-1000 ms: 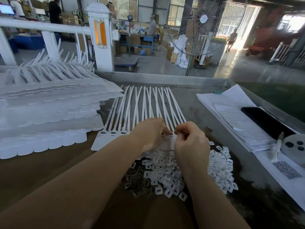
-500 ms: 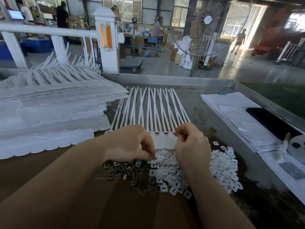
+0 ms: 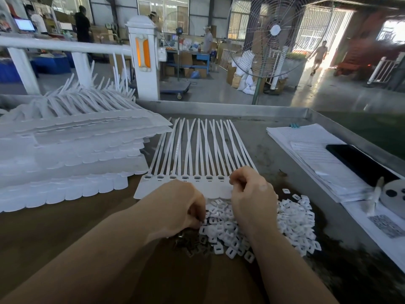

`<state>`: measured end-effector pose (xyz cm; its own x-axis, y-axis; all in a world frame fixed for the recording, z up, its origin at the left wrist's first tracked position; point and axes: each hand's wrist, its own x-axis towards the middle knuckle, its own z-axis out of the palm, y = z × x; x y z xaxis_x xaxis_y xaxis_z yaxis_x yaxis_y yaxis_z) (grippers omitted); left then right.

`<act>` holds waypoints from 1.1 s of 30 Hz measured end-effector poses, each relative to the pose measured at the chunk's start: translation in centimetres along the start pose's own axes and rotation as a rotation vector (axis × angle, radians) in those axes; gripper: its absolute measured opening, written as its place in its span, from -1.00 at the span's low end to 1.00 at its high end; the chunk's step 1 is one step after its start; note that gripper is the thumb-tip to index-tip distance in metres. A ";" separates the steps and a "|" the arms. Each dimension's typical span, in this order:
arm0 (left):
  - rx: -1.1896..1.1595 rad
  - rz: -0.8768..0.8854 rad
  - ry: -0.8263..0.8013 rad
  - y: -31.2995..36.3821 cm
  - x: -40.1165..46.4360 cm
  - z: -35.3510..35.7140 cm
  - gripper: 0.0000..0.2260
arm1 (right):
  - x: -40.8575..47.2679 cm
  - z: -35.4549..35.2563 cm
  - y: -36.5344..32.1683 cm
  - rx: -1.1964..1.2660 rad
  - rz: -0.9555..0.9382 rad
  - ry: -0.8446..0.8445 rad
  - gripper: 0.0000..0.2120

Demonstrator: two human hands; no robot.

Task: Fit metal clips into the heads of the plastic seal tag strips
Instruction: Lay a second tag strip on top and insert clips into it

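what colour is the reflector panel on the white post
Orange reflector panel, clearest in the head view.

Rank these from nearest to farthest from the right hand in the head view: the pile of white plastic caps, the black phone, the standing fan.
Measured from the right hand:
1. Pile of white plastic caps: directly under and beside the hand, on the table.
2. Black phone: off to the right, lying on the stack of papers.
3. Standing fan: well beyond the table's far edge, on the workshop floor.

Single head-worn wide-angle view, angled forward and down. Close over both forearms and the metal table (image 3: 274,139); factory floor (image 3: 219,88) beyond, edges bowed.
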<state>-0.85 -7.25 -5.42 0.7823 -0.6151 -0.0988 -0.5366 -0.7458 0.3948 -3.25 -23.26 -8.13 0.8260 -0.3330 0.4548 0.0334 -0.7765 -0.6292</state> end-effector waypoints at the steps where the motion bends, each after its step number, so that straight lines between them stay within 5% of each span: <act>1: 0.001 0.010 0.015 0.0 -0.3 0.0 -0.87 | 0.0 0.0 0.0 0.000 -0.003 -0.006 -0.86; 10: -0.009 0.037 0.053 0.6 -0.6 0.0 -0.86 | 0.1 0.0 0.0 0.006 -0.027 -0.024 -0.86; 23: -0.681 -0.101 0.329 0.7 1.1 -0.9 -0.93 | 0.1 0.2 -0.1 0.095 -0.137 -0.024 -0.88; 33: -0.752 -0.160 0.345 0.2 1.7 -0.6 -0.95 | 0.0 0.1 -0.7 0.268 -0.231 -0.121 -0.91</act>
<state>0.53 -8.26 -4.92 0.9493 -0.3130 0.0311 -0.1529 -0.3726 0.9153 -3.18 -22.68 -7.73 0.8396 -0.0868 0.5362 0.3596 -0.6511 -0.6684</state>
